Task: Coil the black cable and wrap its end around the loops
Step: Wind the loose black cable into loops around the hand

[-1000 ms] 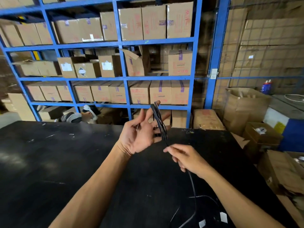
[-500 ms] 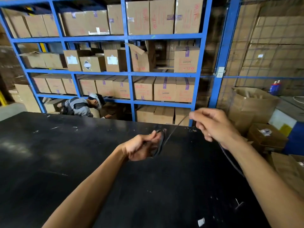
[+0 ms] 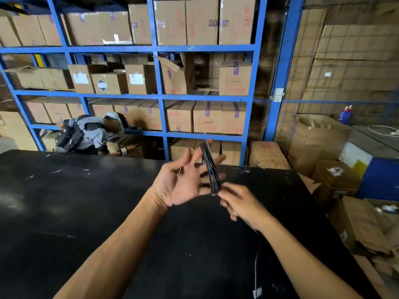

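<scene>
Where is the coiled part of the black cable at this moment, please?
In the head view, the cable loops stand upright just right of centre, hung over the fingers of the open left hand, with the right hand pinching their lower end above the black table.

left hand (image 3: 183, 182): cable loops (image 3: 210, 167) over fingers | right hand (image 3: 241, 203): pinching loops' bottom

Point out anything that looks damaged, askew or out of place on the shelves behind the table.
One box on the middle shelf has its flap torn open and bent up at an angle, while its neighbours sit closed and square. Nothing else stands out.
</scene>
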Demonstrator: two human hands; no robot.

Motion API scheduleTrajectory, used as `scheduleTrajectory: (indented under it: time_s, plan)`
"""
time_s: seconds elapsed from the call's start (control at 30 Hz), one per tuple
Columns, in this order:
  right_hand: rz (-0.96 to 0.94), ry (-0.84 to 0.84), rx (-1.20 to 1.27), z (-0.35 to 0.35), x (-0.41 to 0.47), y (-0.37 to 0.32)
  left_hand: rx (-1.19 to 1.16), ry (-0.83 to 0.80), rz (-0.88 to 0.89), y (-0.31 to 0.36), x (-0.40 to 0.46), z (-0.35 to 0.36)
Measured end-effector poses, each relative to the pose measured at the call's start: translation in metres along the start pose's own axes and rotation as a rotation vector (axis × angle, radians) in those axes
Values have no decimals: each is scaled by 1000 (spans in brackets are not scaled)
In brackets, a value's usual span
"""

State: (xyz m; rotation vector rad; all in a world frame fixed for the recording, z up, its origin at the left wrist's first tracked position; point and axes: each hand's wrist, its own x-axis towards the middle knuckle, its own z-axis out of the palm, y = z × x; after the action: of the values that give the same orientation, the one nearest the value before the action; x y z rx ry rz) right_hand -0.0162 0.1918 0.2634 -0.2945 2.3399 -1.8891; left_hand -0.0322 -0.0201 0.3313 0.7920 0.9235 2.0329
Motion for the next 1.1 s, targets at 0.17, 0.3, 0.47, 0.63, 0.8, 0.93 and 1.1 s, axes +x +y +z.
scheduleTrajectory:
  time_s: [0.17, 0.3, 0.47, 0.63, 0.8, 0.93, 1.1]
  plan:
    - [-6, -77, -109, 12, -36, 12, -10, 376, 67, -4, -11, -40]
    - [-40, -27, -158, -10, -40, -13, 106, 533, -124, -27, -22, -58]
    - [-109, 96, -239, -39, -15, -59, 187, 350, -483, -52, -18, -47]
    - [-145, 203, -405, -54, 14, -70, 268, 51, -455, -48, -5, -22]
    - [-49, 115, -344, -35, 21, -25, 122, 29, -169, -20, 3, -10]
    - [-44, -26, -328, -10, 2, 5, 59, 149, -27, -3, 2, -23]
    - [-60, -48, -404, -8, -17, 16, -3, 330, 78, 0, -6, -42]
